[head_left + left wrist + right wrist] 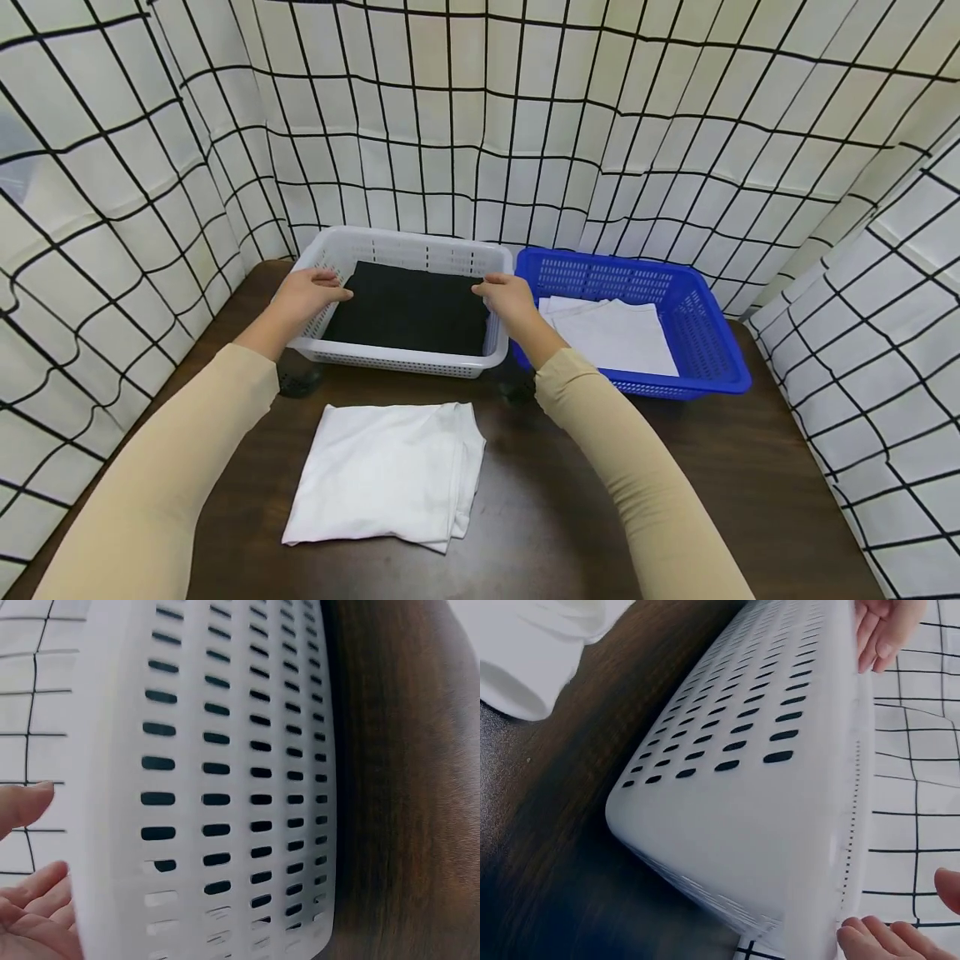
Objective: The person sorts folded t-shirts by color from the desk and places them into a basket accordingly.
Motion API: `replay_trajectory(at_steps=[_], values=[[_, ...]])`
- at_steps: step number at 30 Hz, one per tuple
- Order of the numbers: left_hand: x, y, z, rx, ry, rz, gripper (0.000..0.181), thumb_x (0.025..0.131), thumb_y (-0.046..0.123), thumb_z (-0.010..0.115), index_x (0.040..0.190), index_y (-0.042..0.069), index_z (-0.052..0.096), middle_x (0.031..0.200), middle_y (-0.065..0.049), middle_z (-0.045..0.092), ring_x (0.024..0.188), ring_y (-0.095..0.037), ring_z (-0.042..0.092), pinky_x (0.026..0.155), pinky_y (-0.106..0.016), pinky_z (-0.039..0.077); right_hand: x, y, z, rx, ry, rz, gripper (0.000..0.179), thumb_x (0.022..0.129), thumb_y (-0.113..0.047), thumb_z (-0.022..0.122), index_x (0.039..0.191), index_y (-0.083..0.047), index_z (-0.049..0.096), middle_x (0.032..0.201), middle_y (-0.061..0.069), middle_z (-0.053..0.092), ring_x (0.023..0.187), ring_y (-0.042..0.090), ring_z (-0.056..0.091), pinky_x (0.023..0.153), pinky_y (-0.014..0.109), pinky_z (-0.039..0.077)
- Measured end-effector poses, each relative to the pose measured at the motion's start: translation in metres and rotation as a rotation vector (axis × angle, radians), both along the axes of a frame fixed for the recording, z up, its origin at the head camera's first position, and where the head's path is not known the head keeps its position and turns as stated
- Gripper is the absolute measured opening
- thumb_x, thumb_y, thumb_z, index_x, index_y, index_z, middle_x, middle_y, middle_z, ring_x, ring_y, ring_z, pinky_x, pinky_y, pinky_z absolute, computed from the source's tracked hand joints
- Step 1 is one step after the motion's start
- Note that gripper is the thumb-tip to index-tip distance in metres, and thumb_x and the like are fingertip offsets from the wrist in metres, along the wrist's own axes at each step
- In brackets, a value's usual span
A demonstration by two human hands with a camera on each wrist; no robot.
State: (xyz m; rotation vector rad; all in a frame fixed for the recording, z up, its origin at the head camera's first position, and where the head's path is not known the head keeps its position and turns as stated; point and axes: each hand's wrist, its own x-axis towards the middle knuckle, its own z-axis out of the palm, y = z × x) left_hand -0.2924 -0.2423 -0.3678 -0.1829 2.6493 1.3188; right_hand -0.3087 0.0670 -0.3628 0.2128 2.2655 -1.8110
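Observation:
A folded black cloth [412, 310] lies flat inside a white plastic basket [397, 360]. My left hand [306, 298] is over the basket's left side, by the cloth's left edge. In the left wrist view its thumb and fingers [46, 904] are spread apart with nothing between them. My right hand [512, 302] is at the basket's right rim, near the cloth's right edge. The right wrist view shows the fingers [889, 939] beyond the rim, extended and apart from the thumb. The basket wall hides the cloth from both wrist cameras, apart from dark patches through its slots.
On the brown table [547, 517], a folded white cloth [382, 475] lies in front of the white basket. To the right stands a blue basket [712, 342] with folded white cloth [611, 333] inside. Grid-patterned curtains [465, 117] enclose the table at the back and sides.

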Motion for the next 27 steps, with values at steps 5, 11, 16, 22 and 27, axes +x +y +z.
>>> replay_trajectory(at_steps=[5, 11, 16, 22, 27], values=[[0.013, 0.003, 0.000, 0.092, 0.022, -0.054, 0.080, 0.099, 0.033, 0.059, 0.158, 0.000, 0.016, 0.163, -0.021, 0.024, 0.150, -0.040, 0.025, 0.122, -0.055, 0.024, 0.009, 0.004, 0.000, -0.125, -0.005, 0.006, 0.050, 0.097, -0.013, 0.063, 0.144, -0.001, 0.050, 0.150, 0.014, 0.050, 0.137, 0.028, 0.051, 0.116, 0.036, 0.041], [0.039, 0.012, -0.003, 0.150, 0.063, -0.095, 0.086, 0.097, 0.029, 0.064, 0.158, -0.001, 0.011, 0.163, -0.023, 0.022, 0.152, -0.037, 0.024, 0.123, -0.053, 0.024, 0.029, 0.006, -0.001, -0.176, -0.003, 0.059, 0.053, 0.097, -0.018, 0.064, 0.145, -0.003, 0.048, 0.152, 0.010, 0.048, 0.139, 0.024, 0.049, 0.116, 0.035, 0.040], [0.059, 0.012, -0.003, 0.172, 0.078, -0.120, 0.091, 0.095, 0.031, 0.067, 0.159, 0.002, 0.009, 0.165, -0.020, 0.021, 0.153, -0.035, 0.022, 0.123, -0.053, 0.024, 0.048, 0.018, -0.002, -0.200, 0.021, 0.117, 0.053, 0.098, -0.020, 0.063, 0.146, -0.004, 0.047, 0.149, 0.011, 0.052, 0.139, 0.023, 0.050, 0.117, 0.035, 0.039], [0.084, 0.007, -0.001, 0.196, 0.088, -0.144, 0.094, 0.094, 0.036, 0.069, 0.159, 0.004, 0.010, 0.166, -0.016, 0.020, 0.153, -0.033, 0.021, 0.122, -0.048, 0.025, 0.077, 0.033, -0.009, -0.188, 0.068, 0.152, 0.049, 0.098, -0.021, 0.063, 0.144, -0.006, 0.051, 0.146, 0.008, 0.056, 0.136, 0.022, 0.053, 0.118, 0.038, 0.036], [0.102, 0.004, -0.004, 0.199, 0.114, -0.136, 0.092, 0.093, 0.038, 0.070, 0.159, 0.005, 0.014, 0.166, -0.011, 0.020, 0.153, -0.031, 0.020, 0.122, -0.049, 0.024, 0.099, 0.044, -0.011, -0.168, 0.085, 0.170, 0.051, 0.098, -0.024, 0.062, 0.145, -0.008, 0.050, 0.149, 0.009, 0.053, 0.138, 0.020, 0.051, 0.119, 0.040, 0.035]])
